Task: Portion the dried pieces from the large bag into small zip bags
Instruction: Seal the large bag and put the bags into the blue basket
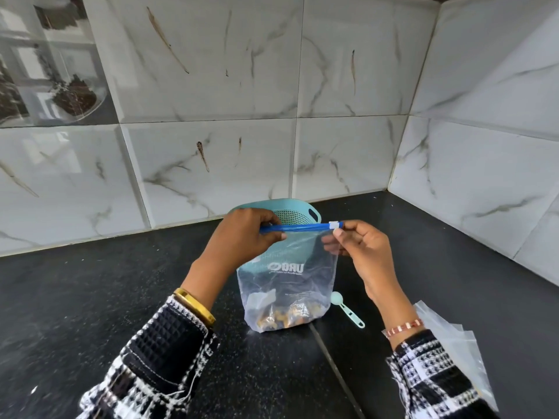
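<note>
A clear zip bag with a blue zip strip and a white slider stands on the black counter. A small heap of brown dried pieces lies in its bottom. My left hand grips the left end of the blue strip. My right hand pinches the bag's top right corner just below the white slider. The strip is stretched straight between both hands. A teal measuring spoon lies on the counter right of the bag.
A teal perforated basket stands behind the bag against the tiled wall. Empty clear zip bags lie under my right forearm at the right. The black counter meets marble-look tiled walls at the back and right.
</note>
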`<state>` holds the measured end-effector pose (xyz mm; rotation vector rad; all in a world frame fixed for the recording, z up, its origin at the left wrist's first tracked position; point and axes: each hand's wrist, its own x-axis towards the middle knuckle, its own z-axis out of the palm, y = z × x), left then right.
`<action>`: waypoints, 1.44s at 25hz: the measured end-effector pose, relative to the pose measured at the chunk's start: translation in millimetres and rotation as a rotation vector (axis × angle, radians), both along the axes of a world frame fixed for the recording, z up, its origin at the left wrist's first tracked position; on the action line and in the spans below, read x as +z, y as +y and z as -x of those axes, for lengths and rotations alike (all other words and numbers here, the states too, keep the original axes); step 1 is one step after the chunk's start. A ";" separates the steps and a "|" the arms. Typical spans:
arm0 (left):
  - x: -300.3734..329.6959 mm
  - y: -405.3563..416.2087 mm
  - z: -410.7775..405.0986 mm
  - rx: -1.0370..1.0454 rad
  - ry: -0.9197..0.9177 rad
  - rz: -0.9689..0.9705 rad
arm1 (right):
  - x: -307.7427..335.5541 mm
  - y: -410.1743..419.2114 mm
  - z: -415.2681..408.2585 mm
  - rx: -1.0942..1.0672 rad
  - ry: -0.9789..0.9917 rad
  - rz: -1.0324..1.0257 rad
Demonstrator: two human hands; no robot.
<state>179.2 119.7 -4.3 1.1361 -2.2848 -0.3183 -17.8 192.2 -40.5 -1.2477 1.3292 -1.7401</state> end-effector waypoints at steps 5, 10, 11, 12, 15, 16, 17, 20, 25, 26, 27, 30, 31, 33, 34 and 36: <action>0.3 16.7 34.5 -0.125 0.080 0.022 | 2.1 2.4 -3.7 -0.033 0.179 0.034; -2.0 25.2 51.4 -0.188 0.207 0.054 | 8.4 8.2 -2.8 -0.033 0.354 0.021; -2.9 25.2 53.0 -0.187 0.221 0.061 | 9.1 9.1 -2.6 -0.059 0.371 0.033; -3.7 24.8 54.0 -0.183 0.230 0.065 | 9.5 9.9 -3.0 -0.085 0.377 0.048; -4.5 22.9 55.8 -0.164 0.235 0.074 | 10.1 9.7 -4.1 -0.131 0.401 0.073; -4.7 22.6 56.0 -0.155 0.234 0.083 | 9.6 8.9 -4.8 -0.141 0.422 0.083; -4.5 22.3 56.0 -0.142 0.233 0.091 | 8.7 8.1 -5.4 -0.153 0.440 0.098; -2.2 22.1 53.6 -0.083 0.214 0.106 | 6.1 5.5 -7.1 -0.179 0.458 0.154; -1.9 13.7 30.5 0.018 0.161 0.123 | 4.2 5.7 4.0 -0.239 0.402 0.147; -3.5 9.7 20.1 0.054 0.155 0.114 | 4.0 6.4 11.5 -0.262 0.370 0.134; -6.1 5.1 8.8 0.096 0.148 0.108 | 3.5 7.3 19.7 -0.290 0.339 0.123; -15.3 -1.8 -20.0 0.185 0.189 0.061 | 1.1 7.7 32.6 -0.330 0.329 0.097; -18.8 -2.1 -23.4 0.195 0.218 0.049 | 0.5 6.5 32.0 -0.327 0.363 0.078; -27.2 -2.9 -23.6 0.209 0.301 0.034 | -0.3 3.3 30.3 -0.284 0.395 0.037; -31.7 -3.5 -23.2 0.202 0.365 0.003 | -0.2 2.5 30.0 -0.246 0.370 0.024; -41.5 -5.9 -22.1 0.143 0.523 -0.138 | -2.1 3.7 33.1 -0.178 0.277 0.002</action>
